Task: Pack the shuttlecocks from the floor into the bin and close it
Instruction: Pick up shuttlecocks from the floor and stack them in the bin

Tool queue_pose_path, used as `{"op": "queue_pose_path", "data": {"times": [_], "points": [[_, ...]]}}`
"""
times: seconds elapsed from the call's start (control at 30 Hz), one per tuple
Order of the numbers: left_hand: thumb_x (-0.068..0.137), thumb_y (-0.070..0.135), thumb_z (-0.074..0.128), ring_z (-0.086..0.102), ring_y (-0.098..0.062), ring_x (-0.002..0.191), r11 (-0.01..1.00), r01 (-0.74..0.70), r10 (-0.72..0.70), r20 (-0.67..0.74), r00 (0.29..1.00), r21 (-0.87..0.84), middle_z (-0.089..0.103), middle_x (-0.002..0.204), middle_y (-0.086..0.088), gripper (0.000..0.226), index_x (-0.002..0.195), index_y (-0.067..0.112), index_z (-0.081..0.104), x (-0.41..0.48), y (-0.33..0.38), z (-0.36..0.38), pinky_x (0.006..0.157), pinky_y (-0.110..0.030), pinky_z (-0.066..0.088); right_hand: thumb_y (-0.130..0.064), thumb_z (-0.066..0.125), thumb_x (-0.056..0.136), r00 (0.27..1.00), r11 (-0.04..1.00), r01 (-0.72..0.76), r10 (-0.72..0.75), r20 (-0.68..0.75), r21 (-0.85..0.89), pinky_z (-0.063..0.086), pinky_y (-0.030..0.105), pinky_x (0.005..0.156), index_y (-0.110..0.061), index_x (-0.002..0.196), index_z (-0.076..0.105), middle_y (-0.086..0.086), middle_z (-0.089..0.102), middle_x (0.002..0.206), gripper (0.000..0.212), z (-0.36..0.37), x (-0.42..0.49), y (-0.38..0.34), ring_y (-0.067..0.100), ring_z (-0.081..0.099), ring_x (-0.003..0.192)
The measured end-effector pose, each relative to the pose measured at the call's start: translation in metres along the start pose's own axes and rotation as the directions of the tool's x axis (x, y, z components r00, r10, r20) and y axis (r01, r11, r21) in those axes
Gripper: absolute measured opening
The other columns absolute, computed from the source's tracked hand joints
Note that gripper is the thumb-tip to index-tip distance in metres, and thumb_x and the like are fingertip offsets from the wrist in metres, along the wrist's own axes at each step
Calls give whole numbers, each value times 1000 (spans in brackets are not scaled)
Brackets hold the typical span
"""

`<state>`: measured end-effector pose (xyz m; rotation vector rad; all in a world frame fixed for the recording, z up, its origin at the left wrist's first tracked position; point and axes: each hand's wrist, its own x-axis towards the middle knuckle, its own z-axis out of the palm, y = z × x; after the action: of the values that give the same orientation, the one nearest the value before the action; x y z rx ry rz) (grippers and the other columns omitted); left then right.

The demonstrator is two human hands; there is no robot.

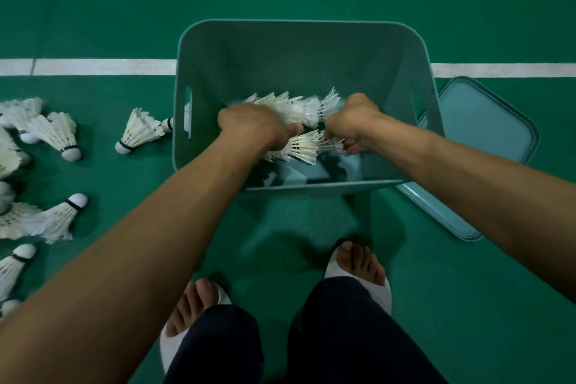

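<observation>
A teal bin (pixel 299 40) stands open on the green floor in front of me. Both my hands reach down inside it. My left hand (pixel 252 125) grips a bunch of white shuttlecocks (pixel 290 109), and my right hand (pixel 355 121) grips more shuttlecocks (pixel 307 148) beside it. The bunches are held together above the bin's bottom. Several loose shuttlecocks (pixel 53 131) lie on the floor to the left, one (pixel 138 131) close to the bin's left wall. The bin's lid (pixel 480 146) lies flat on the floor at the right.
A white court line (pixel 93 67) runs across the floor behind the bin. My two feet in white slippers (pixel 358 268) stand just in front of the bin. More shuttlecocks (pixel 46 218) spread along the left edge.
</observation>
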<state>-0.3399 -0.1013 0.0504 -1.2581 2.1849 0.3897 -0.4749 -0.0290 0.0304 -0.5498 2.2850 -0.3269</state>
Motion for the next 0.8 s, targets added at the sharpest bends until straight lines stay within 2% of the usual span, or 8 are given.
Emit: {"op": "queue_pose_path", "data": {"times": [0.13,0.2,0.27,0.33,0.4,0.5,0.63,0.8], "points": [[84,83,49,54,-28,130,998,-42,41,20,999,51,53,149,-3,83,149,32,47,6,0,7,98,-40,45,-6,72,89,998,992,-62,59,38,111,65,41,75,-6,93,61,11,67,90,12,1,9,7,24,66,74],[86,76,56,55,-27,128,999,-41,41,28,999,12,55,144,-2,76,147,30,50,6,-1,4,98,-40,45,-8,71,89,998,994,-63,62,12,94,61,34,63,-3,105,64,11,66,88,18,3,11,9,23,64,67],[89,68,57,56,-27,126,999,-27,28,41,999,-32,57,142,-2,69,144,26,52,4,-3,0,100,-41,45,-7,69,90,998,995,-68,67,8,71,47,28,48,-2,112,64,9,59,77,23,3,10,9,20,52,55],[89,63,59,61,-28,117,996,-25,30,69,997,-80,60,137,-3,64,141,25,55,2,-5,-4,102,-41,48,-5,65,92,996,995,-84,83,10,57,38,27,44,0,117,63,7,53,70,25,1,11,9,19,46,50],[87,58,65,64,-28,110,987,-11,30,116,993,-158,63,132,-5,64,139,23,55,2,-9,-5,104,-46,50,-3,63,92,997,996,-77,77,6,47,38,27,44,2,117,63,9,56,76,25,-1,12,11,22,52,57],[82,52,74,65,-33,114,970,21,24,180,983,-242,61,134,-12,73,143,18,51,5,-15,-4,103,-50,52,-1,57,94,999,1000,-15,15,-34,-1,45,31,61,-1,105,56,11,59,87,11,-3,11,11,27,60,83],[86,47,70,65,-35,111,959,17,42,201,979,-283,61,133,-16,69,142,12,51,11,-18,2,99,-49,55,3,52,95,996,991,-83,79,43,106,38,25,47,-6,110,59,8,53,73,19,5,16,8,20,50,57],[93,38,60,66,-35,112,948,10,62,217,974,-317,60,136,-18,58,143,11,50,14,-21,-1,99,-49,55,-7,55,99,963,948,-252,226,146,196,41,24,51,-11,107,58,4,53,76,10,8,20,10,16,50,60]]}}
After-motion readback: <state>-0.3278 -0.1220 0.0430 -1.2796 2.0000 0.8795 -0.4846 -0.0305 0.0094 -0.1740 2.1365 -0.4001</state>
